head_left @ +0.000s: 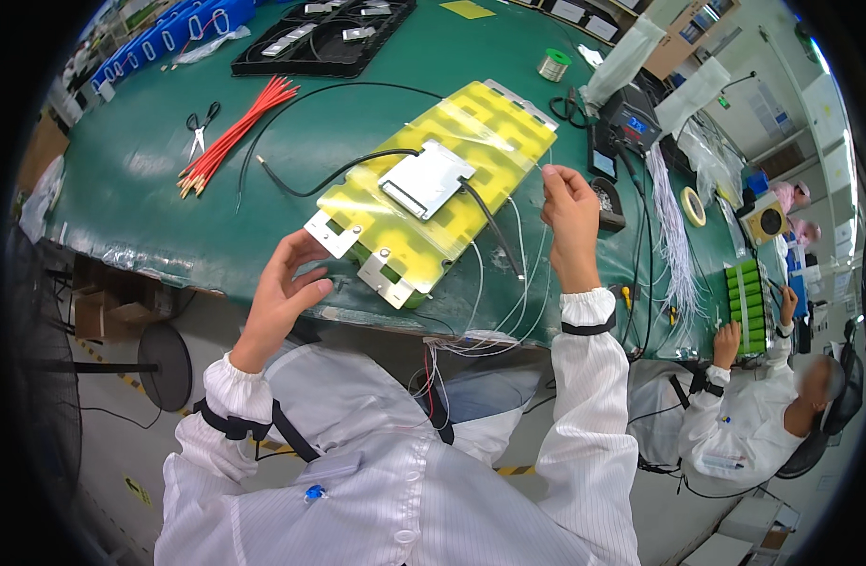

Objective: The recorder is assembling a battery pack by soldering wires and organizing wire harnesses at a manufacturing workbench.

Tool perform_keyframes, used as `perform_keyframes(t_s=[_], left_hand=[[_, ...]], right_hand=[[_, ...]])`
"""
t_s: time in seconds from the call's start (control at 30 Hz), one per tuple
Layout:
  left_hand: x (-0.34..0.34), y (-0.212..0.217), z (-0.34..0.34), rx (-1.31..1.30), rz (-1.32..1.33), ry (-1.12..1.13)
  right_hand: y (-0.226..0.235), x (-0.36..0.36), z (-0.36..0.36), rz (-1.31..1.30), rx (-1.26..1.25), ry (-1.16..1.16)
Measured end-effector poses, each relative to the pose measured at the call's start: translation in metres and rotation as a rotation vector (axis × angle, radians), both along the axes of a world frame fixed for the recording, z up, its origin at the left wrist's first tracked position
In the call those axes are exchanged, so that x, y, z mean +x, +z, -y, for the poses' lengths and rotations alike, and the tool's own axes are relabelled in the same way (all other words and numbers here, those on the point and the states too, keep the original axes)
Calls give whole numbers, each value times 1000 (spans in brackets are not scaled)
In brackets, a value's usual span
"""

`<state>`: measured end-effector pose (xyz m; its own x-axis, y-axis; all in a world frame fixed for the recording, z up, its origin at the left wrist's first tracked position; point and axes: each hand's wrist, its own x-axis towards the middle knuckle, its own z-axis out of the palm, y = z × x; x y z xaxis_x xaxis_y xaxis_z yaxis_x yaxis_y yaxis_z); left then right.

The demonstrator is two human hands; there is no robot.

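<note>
A battery pack (pixel 489 123) wrapped in clear yellow film lies at a slant on the table. On top of it sits a flat silver circuit module (pixel 425 179) with black cables running out of two sides. Slotted metal plates (pixel 387 275) stick out at its near end. My left hand (pixel 289 288) is at the pack's near left corner, fingers apart and curved, the fingertips at the plate's edge. To the right of the pack, my right hand (pixel 572 222) pinches a thin white wire (pixel 544 253). More white wires hang over the table's front edge.
Red wires (pixel 237 137) and scissors (pixel 197 129) lie at left. A black tray (pixel 324 42) and blue bins (pixel 173 33) stand behind. On the right are a solder spool (pixel 553 64), a soldering station (pixel 629 118) and white wires (pixel 673 236). A co-worker (pixel 734 415) handles green cells (pixel 746 307).
</note>
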<state>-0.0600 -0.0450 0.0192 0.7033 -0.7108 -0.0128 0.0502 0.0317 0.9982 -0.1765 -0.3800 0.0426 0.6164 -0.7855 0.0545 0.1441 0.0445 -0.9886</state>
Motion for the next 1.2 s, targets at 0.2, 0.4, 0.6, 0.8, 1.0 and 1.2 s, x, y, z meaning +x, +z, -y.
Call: perform_keyframes(t_s=[0.2, 0.4, 0.6, 0.8, 1.0, 1.2], left_hand=[[5, -26, -1, -1, 116, 27], [4, -35, 1, 73, 246, 48], [12, -35, 6, 83, 309, 88], [31, -53, 3, 87, 313, 173], [35, -59, 4, 52, 277, 187], [32, -66, 3, 84, 262, 222]], right_hand=[[-4, 2, -2, 14, 74, 45], [-9, 2, -2, 17, 94, 34], [-13, 2, 0, 21, 106, 48], [-15, 5, -1, 39, 132, 69], [-21, 7, 0, 56, 144, 100], [-32, 15, 2, 119, 201, 122]])
